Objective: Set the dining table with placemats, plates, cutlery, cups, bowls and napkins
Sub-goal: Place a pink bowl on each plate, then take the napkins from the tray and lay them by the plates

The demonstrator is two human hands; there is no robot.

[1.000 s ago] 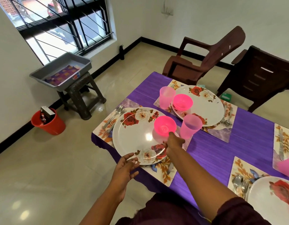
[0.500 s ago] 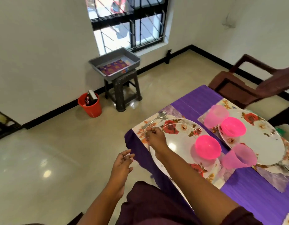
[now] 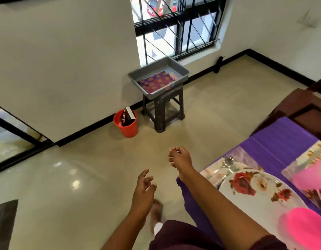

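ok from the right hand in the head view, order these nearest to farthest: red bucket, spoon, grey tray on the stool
1. spoon, just right of the right hand, on the table edge
2. red bucket, ahead and left, by the wall
3. grey tray, farther ahead, under the window

White walls (image 3: 62, 51) with black skirting meet a glossy beige floor (image 3: 83, 168). Daylight enters a barred window (image 3: 176, 26). Below it stands a dark stool (image 3: 163, 112), a red bucket (image 3: 126, 123) beside it.

This is a dining room in a home. A table with a purple cloth (image 3: 275, 141) carries a floral plate (image 3: 253, 192) and placemats; a barred window (image 3: 176, 26), a tiled floor (image 3: 83, 177), a plastic stool (image 3: 163, 110) and a red bucket (image 3: 126, 124) show it.
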